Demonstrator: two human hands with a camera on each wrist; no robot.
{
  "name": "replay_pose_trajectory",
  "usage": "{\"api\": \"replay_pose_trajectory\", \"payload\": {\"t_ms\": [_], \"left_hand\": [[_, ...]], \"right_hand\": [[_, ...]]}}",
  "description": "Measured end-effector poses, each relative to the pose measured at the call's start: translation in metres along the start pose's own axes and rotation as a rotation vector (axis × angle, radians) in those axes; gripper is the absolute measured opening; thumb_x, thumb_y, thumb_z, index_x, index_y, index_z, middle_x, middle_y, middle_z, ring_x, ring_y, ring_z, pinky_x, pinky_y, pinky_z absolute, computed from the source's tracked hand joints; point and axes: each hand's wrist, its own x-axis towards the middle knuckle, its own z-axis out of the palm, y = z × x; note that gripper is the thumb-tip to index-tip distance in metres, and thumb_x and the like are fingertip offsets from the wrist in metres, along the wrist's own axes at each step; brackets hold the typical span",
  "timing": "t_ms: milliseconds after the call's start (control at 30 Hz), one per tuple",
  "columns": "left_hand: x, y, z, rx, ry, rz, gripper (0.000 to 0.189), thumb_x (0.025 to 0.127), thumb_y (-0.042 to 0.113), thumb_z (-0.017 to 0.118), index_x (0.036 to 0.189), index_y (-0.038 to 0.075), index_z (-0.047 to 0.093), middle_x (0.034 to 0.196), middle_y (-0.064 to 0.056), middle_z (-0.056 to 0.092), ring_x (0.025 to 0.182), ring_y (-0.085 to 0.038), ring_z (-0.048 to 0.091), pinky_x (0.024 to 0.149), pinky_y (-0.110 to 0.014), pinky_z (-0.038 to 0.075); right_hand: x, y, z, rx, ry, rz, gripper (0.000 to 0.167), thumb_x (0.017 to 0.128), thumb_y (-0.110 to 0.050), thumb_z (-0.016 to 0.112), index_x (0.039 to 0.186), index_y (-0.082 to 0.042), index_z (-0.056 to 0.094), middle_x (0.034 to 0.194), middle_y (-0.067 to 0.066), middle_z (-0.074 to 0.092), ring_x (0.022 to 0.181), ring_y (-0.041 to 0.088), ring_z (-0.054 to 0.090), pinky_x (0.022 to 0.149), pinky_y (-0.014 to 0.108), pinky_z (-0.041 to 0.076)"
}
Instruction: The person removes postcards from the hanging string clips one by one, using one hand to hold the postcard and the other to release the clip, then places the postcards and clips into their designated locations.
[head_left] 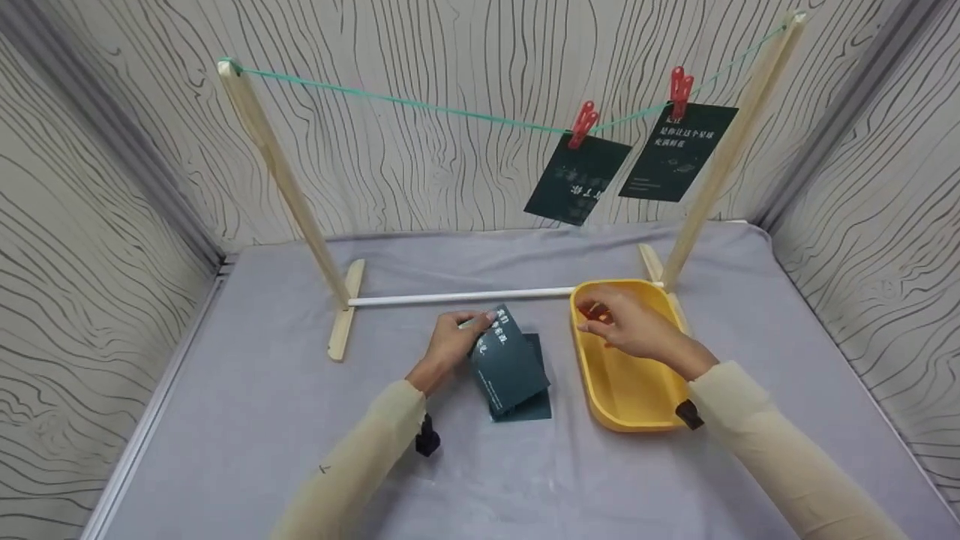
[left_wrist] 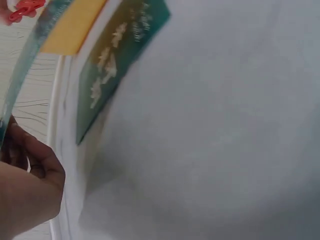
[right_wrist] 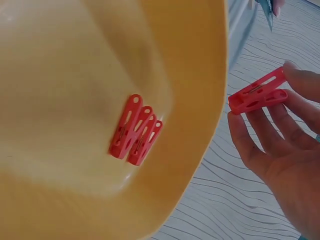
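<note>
My left hand (head_left: 448,341) pinches a dark green card (head_left: 511,367) with white writing by its upper left corner, and the card is lifted at a slant. Beneath it another dark green card (head_left: 538,409) lies on the cloth, partly covered. Over the far end of a yellow bin (head_left: 634,426), my right hand (head_left: 637,326) holds a red clothespin (right_wrist: 256,94) between thumb and fingers. In the right wrist view, two more red clothespins (right_wrist: 131,127) lie side by side on the bin's floor.
A green string (head_left: 420,106) runs between two wooden posts (head_left: 281,176) joined by a white bar (head_left: 465,297). Two dark cards (head_left: 577,184) hang toward its right end, each by a red clothespin (head_left: 680,91). Grey cloth (head_left: 247,420) covers the table; patterned walls surround it.
</note>
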Motion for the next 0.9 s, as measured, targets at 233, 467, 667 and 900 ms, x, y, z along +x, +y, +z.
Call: {"api": "replay_pose_trajectory", "payload": {"t_ms": [233, 467, 667, 900], "left_hand": [[-0.001, -0.005, 0.011, 0.079, -0.093, 0.012, 0.029, 0.1, 0.033, 0.073, 0.111, 0.007, 0.081, 0.106, -0.004, 0.079, 0.087, -0.009, 0.064, 0.078, -0.023, 0.052], [0.0, -0.002, 0.022, 0.274, -0.164, 0.111, 0.029, 0.099, 0.034, 0.074, 0.111, 0.009, 0.082, 0.101, -0.001, 0.08, 0.079, -0.006, 0.063, 0.071, -0.024, 0.053], [0.003, 0.001, 0.027, 0.421, -0.193, 0.217, 0.029, 0.098, 0.037, 0.075, 0.108, 0.011, 0.083, 0.098, 0.002, 0.08, 0.077, -0.005, 0.061, 0.07, -0.022, 0.052], [0.005, -0.003, 0.03, 0.491, -0.154, 0.219, 0.029, 0.098, 0.039, 0.075, 0.111, 0.014, 0.082, 0.103, 0.003, 0.079, 0.084, -0.007, 0.061, 0.076, -0.025, 0.053]], "right_hand": [[0.004, 0.002, 0.003, -0.19, -0.064, -0.027, 0.025, 0.098, -0.018, 0.076, 0.12, -0.007, 0.071, 0.104, 0.005, 0.07, 0.094, 0.02, 0.061, 0.09, 0.041, 0.06], [0.004, 0.008, 0.007, -0.235, -0.162, 0.027, 0.019, 0.097, -0.01, 0.075, 0.115, -0.01, 0.073, 0.102, 0.004, 0.071, 0.093, 0.02, 0.061, 0.095, 0.044, 0.06], [0.004, 0.02, 0.01, -0.28, -0.176, -0.025, 0.011, 0.094, -0.002, 0.074, 0.104, -0.006, 0.072, 0.089, 0.004, 0.065, 0.084, 0.019, 0.058, 0.087, 0.041, 0.057], [0.003, 0.021, 0.013, -0.258, -0.215, 0.075, 0.02, 0.094, -0.004, 0.076, 0.113, -0.009, 0.075, 0.103, 0.008, 0.074, 0.092, 0.021, 0.062, 0.101, 0.049, 0.059]]}}
